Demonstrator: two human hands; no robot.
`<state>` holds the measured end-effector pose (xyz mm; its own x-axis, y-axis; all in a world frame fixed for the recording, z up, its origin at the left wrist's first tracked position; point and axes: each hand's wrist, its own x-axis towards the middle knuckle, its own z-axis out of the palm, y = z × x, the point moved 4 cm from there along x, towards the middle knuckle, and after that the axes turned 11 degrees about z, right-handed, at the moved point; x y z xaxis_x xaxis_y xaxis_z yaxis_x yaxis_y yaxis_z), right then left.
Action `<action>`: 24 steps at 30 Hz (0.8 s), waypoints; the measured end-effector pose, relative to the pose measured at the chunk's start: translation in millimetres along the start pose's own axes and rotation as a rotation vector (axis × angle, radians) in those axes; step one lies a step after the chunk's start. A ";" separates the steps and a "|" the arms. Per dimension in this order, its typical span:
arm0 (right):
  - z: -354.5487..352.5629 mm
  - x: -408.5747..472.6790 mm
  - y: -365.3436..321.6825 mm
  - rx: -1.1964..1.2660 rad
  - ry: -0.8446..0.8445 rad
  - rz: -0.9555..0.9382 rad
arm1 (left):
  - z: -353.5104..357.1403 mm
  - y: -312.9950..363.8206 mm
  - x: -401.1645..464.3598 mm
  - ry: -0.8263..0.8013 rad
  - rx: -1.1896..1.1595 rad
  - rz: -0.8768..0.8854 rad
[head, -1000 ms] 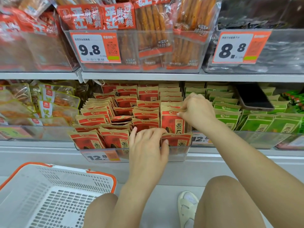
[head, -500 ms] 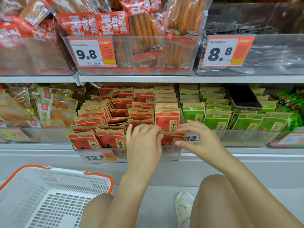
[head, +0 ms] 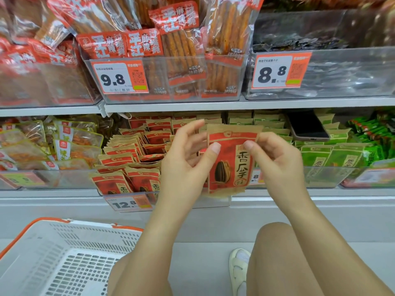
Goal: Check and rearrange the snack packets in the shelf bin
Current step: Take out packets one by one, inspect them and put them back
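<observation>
Head view:
Held packet: red-and-kraft snack packet (head: 232,161) w/ sunflower-seed print, upright, front facing camera, held up in front of the shelf bin (head: 132,194), between both hands.
L hand: left hand (head: 188,165) pinches packet's left edge, thumb on front, fingers loosely spread behind.
R hand: right hand (head: 277,163) pinches packet's right side near top, thumb on front, other fingers curled.
Bin: clear, lower shelf, rows of same red packets (head: 128,159), some leaning; price tag (head: 128,202) reads 12.8 on front.
Right of bin: green packets (head: 333,154); dark phone (head: 305,126) lying on top of them.
Upper shelf: spicy stick packs (head: 183,60), tags 9.8 & 8.8.
Bottom left: white basket (head: 53,257), orange rim.
Bottom: person's knees, one pale shoe (head: 238,268).
</observation>
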<state>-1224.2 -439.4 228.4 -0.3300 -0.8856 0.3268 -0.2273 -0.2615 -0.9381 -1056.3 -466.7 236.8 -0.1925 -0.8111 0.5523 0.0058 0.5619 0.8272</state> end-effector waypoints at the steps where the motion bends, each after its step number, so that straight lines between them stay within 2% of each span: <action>1: -2.3 -1.8 -7.9 0.049 0.013 -0.004 | 1.5 0.3 -2.8 -0.039 -0.044 -0.023; 5: -7.1 -6.8 -22.1 0.201 0.022 0.063 | 8.6 -9.2 -22.1 -0.197 -0.137 -0.157; 10: 1.4 -22.5 5.1 0.133 -0.109 0.353 | 12.5 -30.1 -55.9 -0.072 -0.256 -0.307; 14: 7.7 -48.8 28.3 0.203 -0.236 0.566 | 14.4 -43.5 -75.6 0.029 -0.355 -0.427; 18: 11.6 -72.7 44.2 0.335 -0.181 0.674 | 16.5 -50.9 -88.4 0.065 -0.382 -0.475; 24: 14.1 -95.0 57.0 0.442 -0.036 0.735 | 17.4 -59.0 -108.4 0.102 -0.350 -0.577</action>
<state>-1192.9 -375.5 142.3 -0.2223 -0.8986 -0.3784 0.4134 0.2646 -0.8712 -1052.9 -409.1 126.4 -0.1667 -0.9860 0.0050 0.2501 -0.0373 0.9675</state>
